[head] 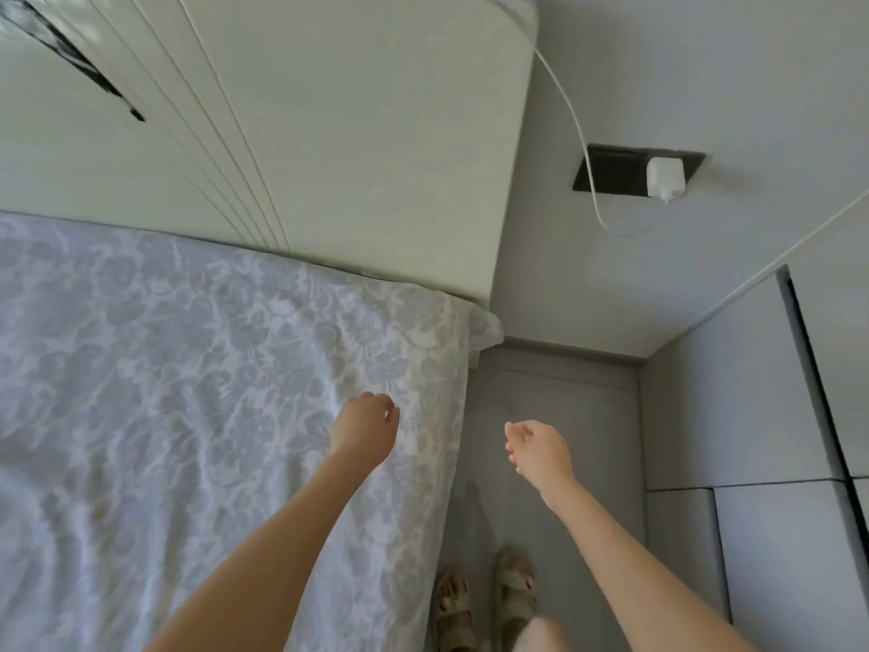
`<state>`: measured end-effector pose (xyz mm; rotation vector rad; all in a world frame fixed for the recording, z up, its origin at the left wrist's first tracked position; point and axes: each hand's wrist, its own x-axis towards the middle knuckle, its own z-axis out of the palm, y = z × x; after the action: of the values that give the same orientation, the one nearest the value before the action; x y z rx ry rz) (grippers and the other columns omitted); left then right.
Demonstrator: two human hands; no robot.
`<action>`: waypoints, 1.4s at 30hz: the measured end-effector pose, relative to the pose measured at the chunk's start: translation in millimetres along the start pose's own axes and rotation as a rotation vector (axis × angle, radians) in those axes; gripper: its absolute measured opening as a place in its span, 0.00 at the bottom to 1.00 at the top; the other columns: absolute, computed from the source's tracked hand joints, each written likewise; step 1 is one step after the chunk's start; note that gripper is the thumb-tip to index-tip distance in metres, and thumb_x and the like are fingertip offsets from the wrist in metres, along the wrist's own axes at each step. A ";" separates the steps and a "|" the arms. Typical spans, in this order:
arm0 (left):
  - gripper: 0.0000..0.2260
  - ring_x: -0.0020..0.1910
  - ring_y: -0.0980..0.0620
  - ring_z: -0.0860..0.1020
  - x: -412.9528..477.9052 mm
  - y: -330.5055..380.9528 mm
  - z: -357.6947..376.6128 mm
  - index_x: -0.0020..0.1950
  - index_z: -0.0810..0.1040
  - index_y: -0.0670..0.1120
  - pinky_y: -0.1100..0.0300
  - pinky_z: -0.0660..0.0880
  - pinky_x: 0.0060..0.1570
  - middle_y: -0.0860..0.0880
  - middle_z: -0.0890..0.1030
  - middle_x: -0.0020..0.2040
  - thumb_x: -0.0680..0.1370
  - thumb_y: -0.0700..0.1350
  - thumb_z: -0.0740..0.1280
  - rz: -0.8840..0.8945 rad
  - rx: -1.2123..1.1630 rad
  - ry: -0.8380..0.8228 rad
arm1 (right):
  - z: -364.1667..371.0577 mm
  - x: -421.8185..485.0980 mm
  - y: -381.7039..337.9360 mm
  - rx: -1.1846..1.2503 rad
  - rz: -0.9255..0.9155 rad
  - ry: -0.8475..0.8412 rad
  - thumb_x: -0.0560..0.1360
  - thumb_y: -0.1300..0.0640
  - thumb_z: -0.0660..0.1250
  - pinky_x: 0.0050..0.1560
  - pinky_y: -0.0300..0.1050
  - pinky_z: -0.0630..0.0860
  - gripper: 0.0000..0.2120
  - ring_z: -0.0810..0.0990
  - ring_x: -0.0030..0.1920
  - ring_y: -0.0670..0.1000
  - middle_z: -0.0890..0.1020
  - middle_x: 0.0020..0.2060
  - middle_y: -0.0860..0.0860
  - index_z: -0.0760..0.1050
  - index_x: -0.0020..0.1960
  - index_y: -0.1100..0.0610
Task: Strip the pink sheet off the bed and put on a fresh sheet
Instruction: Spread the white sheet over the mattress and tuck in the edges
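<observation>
A person stands at the side of a bed (474,357) covered in a pale floral sheet (164,369). The left hand (364,428), fingers curled, hovers over the sheet near the bed's head-end corner; whether it grips the fabric is unclear. The right hand (541,447) hangs loosely curled over the grey floor (555,402) beside the bed. A cream headboard (357,148) rises behind the bed, and a white charger (664,177) sits in a wall socket (611,174) beyond its corner.

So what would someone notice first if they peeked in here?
The flowery sheet covers the bed on the left. The left hand is above it near the corner, the right hand above the floor beside the bed. A white charger is plugged into the wall, upper right.
</observation>
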<state>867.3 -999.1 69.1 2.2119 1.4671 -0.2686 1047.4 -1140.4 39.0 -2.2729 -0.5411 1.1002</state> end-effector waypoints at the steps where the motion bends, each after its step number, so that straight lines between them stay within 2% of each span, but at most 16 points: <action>1: 0.16 0.57 0.47 0.75 18.9 1.4 3.9 0.63 0.75 0.45 0.57 0.73 0.52 0.46 0.76 0.60 0.83 0.49 0.55 0.008 -0.003 -0.032 | 2.4 16.2 -5.5 0.012 0.019 -0.021 0.80 0.50 0.58 0.50 0.54 0.78 0.16 0.81 0.47 0.56 0.82 0.44 0.55 0.77 0.51 0.61; 5: 0.19 0.70 0.47 0.67 85.7 5.7 23.3 0.71 0.68 0.45 0.56 0.65 0.68 0.47 0.66 0.73 0.83 0.50 0.55 0.002 -0.008 -0.149 | 18.4 82.9 -26.2 0.077 0.094 -0.094 0.81 0.49 0.58 0.56 0.53 0.76 0.16 0.79 0.52 0.53 0.80 0.50 0.52 0.75 0.58 0.59; 7: 0.22 0.76 0.45 0.55 116.2 9.2 32.4 0.76 0.59 0.46 0.54 0.58 0.72 0.46 0.57 0.77 0.83 0.52 0.53 -0.029 0.019 -0.213 | 28.9 118.0 -36.1 0.177 0.151 -0.112 0.81 0.50 0.58 0.58 0.53 0.75 0.17 0.78 0.54 0.54 0.79 0.50 0.52 0.74 0.60 0.60; 10: 0.27 0.76 0.42 0.41 167.0 10.6 49.0 0.78 0.43 0.52 0.48 0.54 0.74 0.49 0.43 0.78 0.82 0.56 0.50 -0.058 0.078 -0.286 | 43.6 173.5 -46.0 0.219 0.206 -0.148 0.81 0.49 0.58 0.60 0.52 0.73 0.19 0.77 0.54 0.54 0.79 0.50 0.53 0.74 0.62 0.63; 13: 0.28 0.76 0.41 0.38 209.3 7.0 66.3 0.77 0.40 0.56 0.44 0.57 0.72 0.50 0.40 0.78 0.82 0.57 0.51 -0.085 0.048 -0.360 | 52.3 228.2 -55.0 0.197 0.239 -0.174 0.80 0.46 0.58 0.61 0.50 0.71 0.20 0.76 0.59 0.54 0.79 0.56 0.53 0.73 0.62 0.61; 16: 0.27 0.76 0.43 0.37 223.4 -3.3 74.0 0.77 0.40 0.58 0.47 0.62 0.69 0.52 0.39 0.78 0.82 0.56 0.51 -0.072 0.038 -0.420 | 55.4 268.4 -66.6 0.295 0.236 -0.257 0.80 0.46 0.60 0.51 0.42 0.71 0.12 0.76 0.50 0.49 0.77 0.45 0.47 0.73 0.53 0.55; 19: 0.27 0.76 0.47 0.37 224.0 -14.7 70.9 0.76 0.41 0.60 0.50 0.61 0.69 0.54 0.40 0.78 0.82 0.55 0.53 -0.057 -0.009 -0.442 | 67.1 288.6 -70.5 0.199 0.144 -0.268 0.79 0.50 0.62 0.42 0.44 0.72 0.16 0.79 0.43 0.52 0.82 0.42 0.53 0.77 0.45 0.64; 22: 0.27 0.76 0.48 0.38 223.8 -15.9 68.3 0.76 0.42 0.61 0.51 0.61 0.70 0.55 0.41 0.78 0.82 0.55 0.53 -0.050 -0.032 -0.433 | 77.9 294.4 -65.5 -0.055 0.025 -0.147 0.78 0.53 0.64 0.31 0.45 0.63 0.21 0.70 0.29 0.52 0.71 0.25 0.51 0.66 0.28 0.57; 25: 0.26 0.76 0.48 0.41 214.8 -10.6 64.8 0.77 0.44 0.60 0.52 0.66 0.69 0.55 0.44 0.78 0.82 0.53 0.54 -0.016 -0.035 -0.348 | 73.0 292.3 -66.2 -0.226 -0.110 -0.078 0.79 0.52 0.62 0.29 0.44 0.59 0.22 0.67 0.28 0.49 0.67 0.25 0.48 0.61 0.28 0.53; 27: 0.24 0.77 0.49 0.46 208.0 -9.9 58.9 0.77 0.52 0.58 0.54 0.68 0.67 0.55 0.49 0.78 0.82 0.50 0.55 -0.003 -0.056 -0.263 | 64.0 290.1 -67.4 -0.370 -0.188 -0.110 0.80 0.52 0.60 0.29 0.45 0.59 0.21 0.69 0.31 0.51 0.68 0.27 0.48 0.61 0.29 0.53; 29: 0.21 0.76 0.49 0.56 205.1 -10.3 50.6 0.75 0.62 0.53 0.55 0.70 0.65 0.53 0.59 0.76 0.81 0.46 0.58 0.025 -0.039 -0.150 | 52.1 287.2 -70.6 -0.525 -0.329 -0.097 0.79 0.55 0.63 0.27 0.42 0.57 0.19 0.69 0.31 0.51 0.69 0.28 0.49 0.63 0.31 0.55; 32: 0.17 0.70 0.41 0.68 207.2 -11.8 41.5 0.67 0.74 0.45 0.44 0.73 0.61 0.44 0.72 0.69 0.77 0.40 0.66 0.153 0.035 0.025 | 29.2 278.5 -81.6 -0.691 -0.718 0.139 0.62 0.70 0.76 0.24 0.36 0.49 0.19 0.65 0.23 0.50 0.68 0.22 0.50 0.67 0.27 0.58; 35: 0.19 0.70 0.37 0.67 223.0 -11.2 35.2 0.67 0.74 0.46 0.42 0.71 0.60 0.42 0.71 0.70 0.76 0.42 0.68 0.277 0.148 0.078 | 14.4 288.4 -92.0 -0.685 -0.873 0.300 0.53 0.74 0.76 0.28 0.37 0.57 0.16 0.70 0.22 0.54 0.71 0.21 0.53 0.70 0.26 0.61; 39: 0.22 0.76 0.40 0.53 255.8 -2.6 29.1 0.76 0.60 0.52 0.43 0.58 0.71 0.45 0.57 0.77 0.81 0.50 0.57 0.226 0.302 -0.082 | 30.7 313.6 -89.2 -0.730 -0.654 0.270 0.51 0.72 0.78 0.24 0.36 0.60 0.16 0.72 0.20 0.55 0.73 0.20 0.55 0.72 0.26 0.62; 40: 0.23 0.77 0.41 0.48 264.3 -2.5 30.1 0.77 0.54 0.54 0.44 0.54 0.73 0.47 0.52 0.78 0.82 0.51 0.54 0.198 0.345 -0.127 | 41.2 316.9 -84.9 -0.750 -0.585 0.230 0.54 0.72 0.78 0.24 0.37 0.61 0.13 0.75 0.22 0.56 0.75 0.22 0.56 0.74 0.28 0.63; 42: 0.23 0.77 0.42 0.45 276.8 -2.5 32.0 0.78 0.49 0.55 0.45 0.49 0.74 0.50 0.47 0.79 0.83 0.53 0.50 0.179 0.378 -0.167 | 55.9 322.8 -78.4 -0.736 -0.411 0.133 0.71 0.66 0.70 0.32 0.42 0.64 0.03 0.81 0.35 0.59 0.81 0.35 0.59 0.78 0.39 0.64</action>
<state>981.3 -787.9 -72.6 2.5235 1.1956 -0.7013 1181.9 -880.4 -127.8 -2.6131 -1.4690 0.5848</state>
